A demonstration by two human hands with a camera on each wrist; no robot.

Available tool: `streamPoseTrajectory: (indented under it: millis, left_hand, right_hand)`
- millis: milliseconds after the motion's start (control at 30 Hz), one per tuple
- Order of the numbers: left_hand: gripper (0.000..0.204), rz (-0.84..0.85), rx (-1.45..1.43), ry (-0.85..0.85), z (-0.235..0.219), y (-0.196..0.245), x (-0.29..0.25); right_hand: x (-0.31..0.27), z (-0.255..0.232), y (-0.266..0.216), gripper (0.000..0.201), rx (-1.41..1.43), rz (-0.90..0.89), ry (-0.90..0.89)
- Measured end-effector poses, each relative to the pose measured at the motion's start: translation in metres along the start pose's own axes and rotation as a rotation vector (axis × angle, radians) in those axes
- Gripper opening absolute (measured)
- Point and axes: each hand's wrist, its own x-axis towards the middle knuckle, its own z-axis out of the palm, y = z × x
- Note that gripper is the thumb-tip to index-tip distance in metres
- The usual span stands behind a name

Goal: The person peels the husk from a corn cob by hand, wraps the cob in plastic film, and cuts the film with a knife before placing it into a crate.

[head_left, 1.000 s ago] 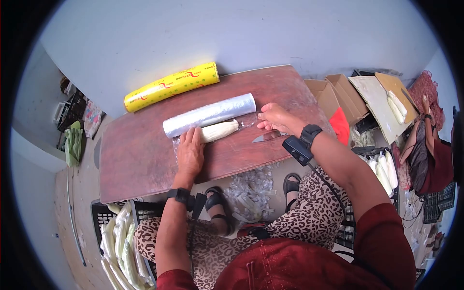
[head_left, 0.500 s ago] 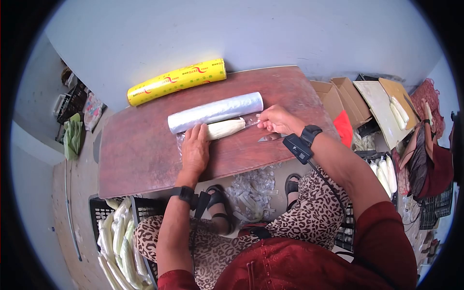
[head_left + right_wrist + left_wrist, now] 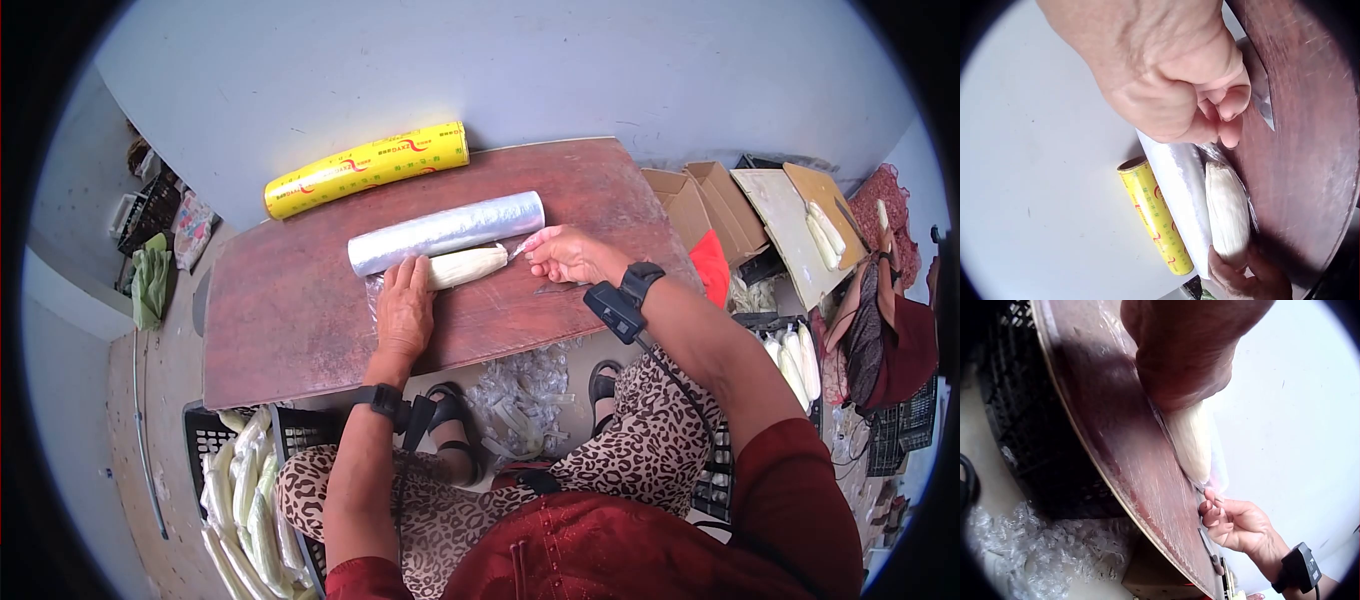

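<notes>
A pale husked corn cob (image 3: pixel 465 265) lies on a sheet of cling film in front of the clear cling-film roll (image 3: pixel 445 230) on the brown table (image 3: pixel 290 330). My left hand (image 3: pixel 408 285) lies flat on the cob's left end and presses it down. Just right of the cob's tip, my right hand (image 3: pixel 538 250) pinches the film's loose edge between curled fingers. The right wrist view shows those fingers (image 3: pixel 1225 109) bunched above the cob (image 3: pixel 1229 212). A knife (image 3: pixel 1260 87) lies on the table beside the right hand. In the left wrist view the cob (image 3: pixel 1191 440) sticks out from under my left hand.
A yellow boxed film roll (image 3: pixel 365 168) lies at the table's back. Black crates with several cobs (image 3: pixel 245 490) stand at the lower left. Film scraps (image 3: pixel 520 390) litter the floor by my feet. Cardboard boxes (image 3: pixel 700 195) and a board with cobs (image 3: pixel 800 215) are to the right.
My right hand has left the knife, moved left toward the cob's tip and taken hold of the film's edge. The left hand stays on the cob.
</notes>
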Motion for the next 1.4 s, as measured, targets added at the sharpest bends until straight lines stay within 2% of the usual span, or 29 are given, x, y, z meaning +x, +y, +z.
streamPoseTrajectory:
  millis: [567,767,1400]
  left_hand:
    - [0.050,-0.003,0.003,-0.008,-0.001,0.002,0.001]
    - [0.051,0.003,0.004,0.003,0.001,0.000,0.000]
    - [0.051,0.006,0.014,0.008,0.001,0.001,0.000]
  right_hand:
    - [0.003,0.009,0.003,0.015,-0.154,-0.056,0.077]
    - [0.017,0.008,0.014,0.007,-0.206,-0.086,0.134]
    - [0.018,0.013,0.013,0.005,-0.233,-0.094,0.170]
